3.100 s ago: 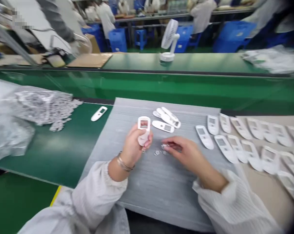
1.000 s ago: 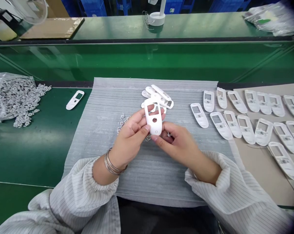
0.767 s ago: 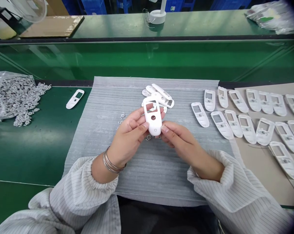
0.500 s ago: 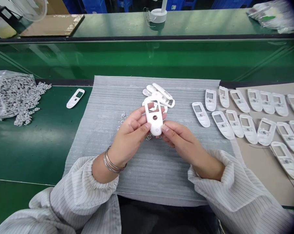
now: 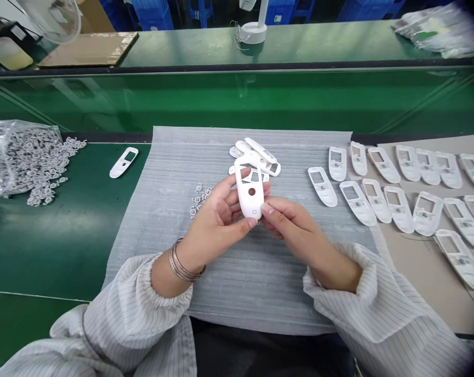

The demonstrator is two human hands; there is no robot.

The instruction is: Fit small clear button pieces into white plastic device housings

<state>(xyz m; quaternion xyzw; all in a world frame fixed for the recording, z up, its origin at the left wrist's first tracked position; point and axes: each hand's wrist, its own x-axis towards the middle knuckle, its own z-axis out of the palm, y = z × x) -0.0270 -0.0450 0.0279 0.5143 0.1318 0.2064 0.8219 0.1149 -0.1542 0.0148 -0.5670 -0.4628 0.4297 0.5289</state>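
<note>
My left hand (image 5: 217, 222) grips a white plastic shell (image 5: 250, 191) with a rectangular window and a round hole, held upright above the grey foam sheet (image 5: 169, 178). My right hand (image 5: 287, 222) pinches the shell's lower end from the right, fingers closed on it. Just behind lies a small pile of similar white shells (image 5: 260, 154). Several small clear ring parts (image 5: 199, 196) lie on the foam left of my left hand.
Rows of white shells (image 5: 401, 188) lie on brown cardboard (image 5: 425, 272) to the right. One lone shell (image 5: 122, 162) rests on the green table at left, near a plastic bag of small ring parts (image 5: 20, 162). A green conveyor (image 5: 237, 99) and a fan base (image 5: 252, 34) are beyond.
My left hand shifted its grip lower on the shell, thumb now at its bottom end. The shell tilted slightly. The right hand keeps its pinch.
</note>
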